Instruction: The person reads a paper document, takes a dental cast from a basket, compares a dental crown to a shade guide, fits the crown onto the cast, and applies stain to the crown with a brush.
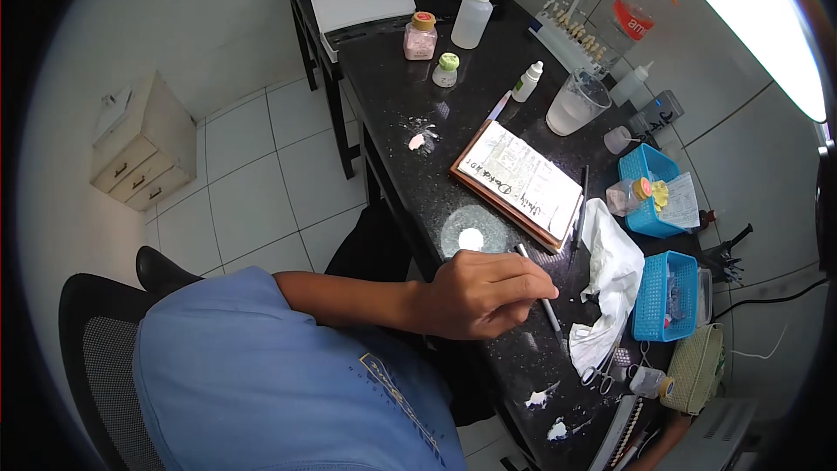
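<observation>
My left hand (495, 295) hovers over the near side of the black table, its fingers bent and pressed together. Whatever they may hold is hidden. A slim grey pen-like tool (552, 316) passes beneath the fingertips; whether they touch it is unclear. Beside the knuckles is a white round patch (471, 240) on a cloudy disc (451, 228). Just beyond lies a brown-edged board with a handwritten paper (523, 176). At the bottom right, part of a bare forearm, seemingly leading to my right hand (670, 440), reaches past a woven basket (697, 371); its fingers are hidden.
Crumpled white tissue (610, 266) and scissors-like tools (600, 378) lie ahead. Blue baskets (641, 318), a cloudy cup (577, 103) and a squeeze bottle (472, 19) stand farther off. White powder (540, 398) is scattered around. A bright lamp (758, 17) hangs at upper right.
</observation>
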Demonstrator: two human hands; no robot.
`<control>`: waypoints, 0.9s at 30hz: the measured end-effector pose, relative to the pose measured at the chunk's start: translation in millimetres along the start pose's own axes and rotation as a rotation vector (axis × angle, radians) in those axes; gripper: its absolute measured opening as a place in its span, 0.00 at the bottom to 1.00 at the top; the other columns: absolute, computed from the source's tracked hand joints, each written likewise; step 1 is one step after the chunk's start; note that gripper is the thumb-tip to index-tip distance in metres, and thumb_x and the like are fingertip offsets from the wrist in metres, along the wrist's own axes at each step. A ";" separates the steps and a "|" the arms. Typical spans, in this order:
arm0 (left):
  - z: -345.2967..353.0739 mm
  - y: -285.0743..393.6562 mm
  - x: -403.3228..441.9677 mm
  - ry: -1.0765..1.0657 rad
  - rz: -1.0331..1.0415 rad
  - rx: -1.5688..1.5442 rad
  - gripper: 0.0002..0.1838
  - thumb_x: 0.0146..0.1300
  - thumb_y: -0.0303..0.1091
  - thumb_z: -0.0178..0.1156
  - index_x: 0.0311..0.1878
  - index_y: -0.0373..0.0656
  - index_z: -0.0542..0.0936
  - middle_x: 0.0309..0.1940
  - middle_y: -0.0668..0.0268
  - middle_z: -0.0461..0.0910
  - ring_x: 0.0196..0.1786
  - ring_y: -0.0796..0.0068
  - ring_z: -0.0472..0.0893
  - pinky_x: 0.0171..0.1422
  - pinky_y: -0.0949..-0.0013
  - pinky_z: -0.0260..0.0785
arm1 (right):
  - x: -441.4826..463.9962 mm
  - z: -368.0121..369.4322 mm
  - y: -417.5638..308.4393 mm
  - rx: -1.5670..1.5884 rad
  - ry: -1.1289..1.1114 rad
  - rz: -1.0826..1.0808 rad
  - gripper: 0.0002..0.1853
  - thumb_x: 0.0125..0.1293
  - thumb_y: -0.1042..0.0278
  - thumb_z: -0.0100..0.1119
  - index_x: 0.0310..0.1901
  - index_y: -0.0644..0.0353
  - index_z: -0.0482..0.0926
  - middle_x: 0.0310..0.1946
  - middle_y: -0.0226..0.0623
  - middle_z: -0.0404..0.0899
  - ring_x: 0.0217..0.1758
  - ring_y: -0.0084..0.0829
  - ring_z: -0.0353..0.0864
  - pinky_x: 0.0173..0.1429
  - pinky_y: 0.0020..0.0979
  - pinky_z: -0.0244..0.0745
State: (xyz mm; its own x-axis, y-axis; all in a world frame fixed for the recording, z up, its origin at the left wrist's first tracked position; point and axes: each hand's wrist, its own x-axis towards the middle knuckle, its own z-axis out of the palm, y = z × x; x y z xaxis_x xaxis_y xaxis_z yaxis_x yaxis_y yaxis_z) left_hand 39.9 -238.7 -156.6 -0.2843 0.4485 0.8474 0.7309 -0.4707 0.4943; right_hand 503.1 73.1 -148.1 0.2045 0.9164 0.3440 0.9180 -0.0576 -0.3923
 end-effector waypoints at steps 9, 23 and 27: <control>-11.2 7.6 5.7 0.075 -0.108 -0.190 0.14 0.55 0.15 0.58 0.44 0.36 0.81 0.37 0.59 0.85 0.37 0.68 0.86 0.38 0.71 0.79 | 6.0 -75.3 -24.2 -0.375 0.148 -0.284 0.18 0.72 0.50 0.54 0.45 0.55 0.87 0.41 0.45 0.87 0.44 0.41 0.86 0.49 0.45 0.78; -76.7 21.8 19.9 0.519 0.264 -0.238 0.05 0.65 0.21 0.58 0.44 0.33 0.79 0.34 0.58 0.79 0.33 0.69 0.81 0.34 0.71 0.78 | -185.6 -105.6 -298.7 0.324 -0.116 -1.222 0.09 0.67 0.72 0.64 0.47 0.64 0.84 0.38 0.39 0.85 0.35 0.26 0.82 0.42 0.26 0.76; -84.6 19.5 3.0 0.360 0.088 -0.157 0.09 0.62 0.17 0.56 0.45 0.32 0.78 0.34 0.56 0.81 0.34 0.68 0.83 0.38 0.70 0.79 | -197.8 -65.4 -348.9 0.202 -0.554 -1.389 0.26 0.61 0.65 0.66 0.60 0.63 0.74 0.62 0.52 0.72 0.65 0.49 0.72 0.67 0.45 0.69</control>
State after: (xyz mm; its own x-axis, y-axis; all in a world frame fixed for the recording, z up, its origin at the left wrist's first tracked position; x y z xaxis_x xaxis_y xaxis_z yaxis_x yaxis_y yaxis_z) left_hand 0.8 -310.8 -128.0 -0.4447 0.1199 0.8876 0.6661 -0.6182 0.4173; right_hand 164.6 -114.0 -23.5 -0.9549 0.2264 0.1921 0.1976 0.9675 -0.1579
